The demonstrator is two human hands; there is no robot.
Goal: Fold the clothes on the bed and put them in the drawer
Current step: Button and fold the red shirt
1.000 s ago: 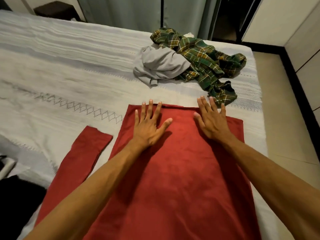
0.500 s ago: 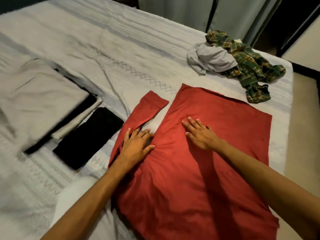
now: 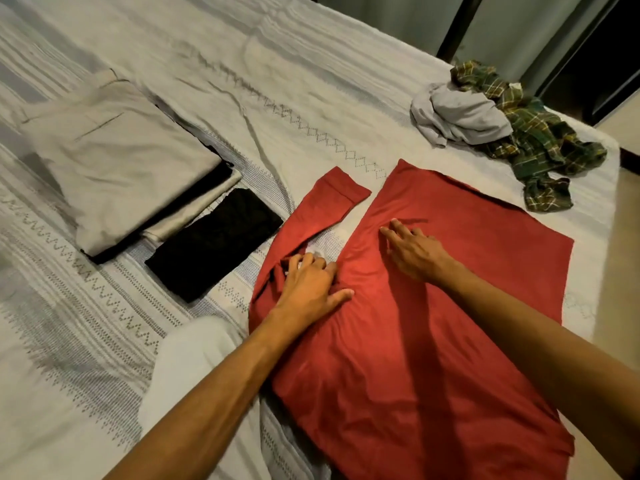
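Observation:
A red long-sleeved shirt [image 3: 450,306] lies spread flat on the bed [image 3: 242,81], its left sleeve [image 3: 329,202] stretched out toward the far left. My left hand [image 3: 308,282] sits where that sleeve meets the body, its fingers curled into the bunched red cloth. My right hand [image 3: 415,251] rests flat on the shirt's body with the fingers spread. At the bed's far right corner lie a crumpled grey garment [image 3: 457,116] and a green plaid shirt [image 3: 540,140], unfolded.
Folded beige clothes [image 3: 114,168] are stacked on the left, with a folded black garment [image 3: 214,244] beside them. A white cloth shape [image 3: 187,368] lies under my left forearm. The bed's right edge meets a tiled floor [image 3: 628,188]; dark curtains hang behind.
My view swung left, revealing the folded stacks. Both hands slid back from the shirt's far hem; the left one moved to the sleeve's base and curled its fingers into the cloth.

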